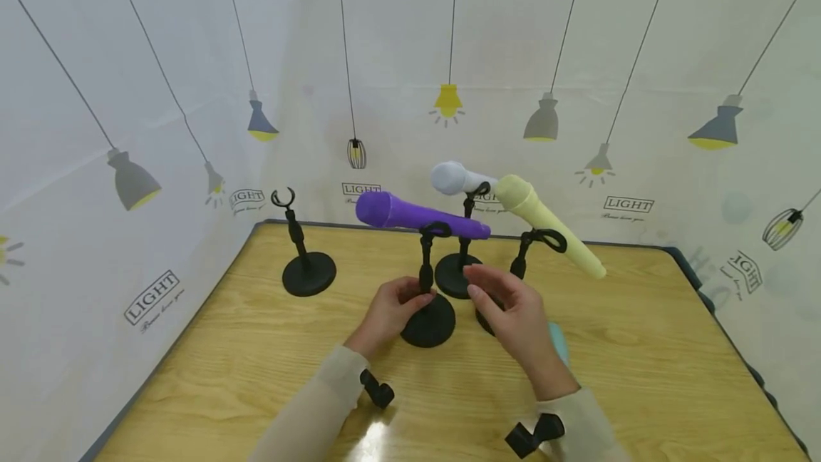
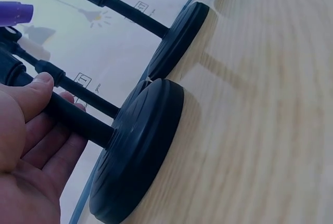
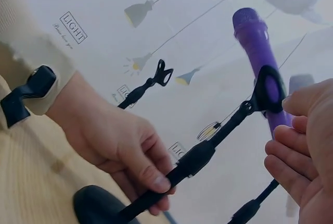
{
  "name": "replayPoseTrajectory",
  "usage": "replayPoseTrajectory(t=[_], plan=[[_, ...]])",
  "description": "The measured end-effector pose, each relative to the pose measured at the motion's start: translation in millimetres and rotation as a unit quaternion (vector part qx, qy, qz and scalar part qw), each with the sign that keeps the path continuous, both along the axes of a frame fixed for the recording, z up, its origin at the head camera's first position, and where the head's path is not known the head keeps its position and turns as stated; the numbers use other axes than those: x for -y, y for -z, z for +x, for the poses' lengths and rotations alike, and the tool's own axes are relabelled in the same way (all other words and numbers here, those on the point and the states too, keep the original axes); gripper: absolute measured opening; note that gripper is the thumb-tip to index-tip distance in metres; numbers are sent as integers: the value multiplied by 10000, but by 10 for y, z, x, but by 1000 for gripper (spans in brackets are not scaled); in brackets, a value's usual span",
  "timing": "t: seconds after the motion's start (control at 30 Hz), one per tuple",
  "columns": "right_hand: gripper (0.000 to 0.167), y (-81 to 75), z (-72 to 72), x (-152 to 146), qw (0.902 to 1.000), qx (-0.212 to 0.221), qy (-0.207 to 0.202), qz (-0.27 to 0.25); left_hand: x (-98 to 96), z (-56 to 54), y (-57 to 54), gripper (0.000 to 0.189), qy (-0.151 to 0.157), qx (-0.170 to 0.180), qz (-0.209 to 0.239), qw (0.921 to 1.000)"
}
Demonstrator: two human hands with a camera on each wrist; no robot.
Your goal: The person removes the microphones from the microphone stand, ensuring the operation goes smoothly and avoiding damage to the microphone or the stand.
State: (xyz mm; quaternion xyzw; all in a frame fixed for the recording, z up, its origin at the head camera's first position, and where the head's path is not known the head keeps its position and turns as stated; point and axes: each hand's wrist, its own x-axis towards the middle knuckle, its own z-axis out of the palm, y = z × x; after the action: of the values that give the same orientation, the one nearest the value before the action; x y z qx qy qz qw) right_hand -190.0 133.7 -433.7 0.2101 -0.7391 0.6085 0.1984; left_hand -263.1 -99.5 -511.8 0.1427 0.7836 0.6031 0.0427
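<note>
Microphone of purple colour (image 1: 410, 214) sits in the clip of a black desk stand (image 1: 427, 323), above both of your hands. Its long axis goes across your view: the round head points to the left, and the thin tail goes to the right and a little down. Your left hand (image 1: 388, 309) is under the clip, with thumb and fingers closed around the pole of this stand, just above its round base. Your right hand (image 1: 513, 312) holds nothing that I can see; its fingers are softly bent, with only a narrow space to the thumb. From these right fingertips, the tail lies upward and near, so I judge that the right hand is the nearer one to this end. Whether these fingers touch the clip, I cannot tell from the right wrist view, because there they overlap. Behind is the white microphone (image 1: 452, 178), and to the right the pale yellow microphone (image 1: 551, 227) is tilted, tail down, above your right hand's side.
</note>
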Motion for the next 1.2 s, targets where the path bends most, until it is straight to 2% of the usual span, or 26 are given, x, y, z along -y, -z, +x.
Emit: replayPoseTrajectory(t=[0.13, 0.3, 0.57, 0.7, 0.87, 1.03, 1.2], plan=[[30, -128, 13, -18, 9993, -368, -28, 84, 12, 62, 14, 24, 44, -44, -118, 9999], [32, -295, 32, -33, 9985, -522, -90, 122, 20, 159, 20, 19, 160, -32, -63, 9998], [36, -569, 11, -62, 9934, -1072, -369, 157, -15, 319, 8, 17, 564, -20, 170, 9983], [39, -666, -18, -69, 9904, -1243, -540, 258, -30, 401, 3, 19, 789, 69, 146, 9968], [43, -769, -30, -56, 9857, -1451, -525, 683, -37, 477, -15, 19, 986, 240, 53, 9948], [47, -858, -35, -40, 9788, -1569, -485, 1222, -45, 520, -43, 19, 1058, 307, 2, 9939], [49, -937, -46, 10, 9613, -1834, -477, 1999, -58, 564, -63, 16, 1087, 264, -80, 9937]])
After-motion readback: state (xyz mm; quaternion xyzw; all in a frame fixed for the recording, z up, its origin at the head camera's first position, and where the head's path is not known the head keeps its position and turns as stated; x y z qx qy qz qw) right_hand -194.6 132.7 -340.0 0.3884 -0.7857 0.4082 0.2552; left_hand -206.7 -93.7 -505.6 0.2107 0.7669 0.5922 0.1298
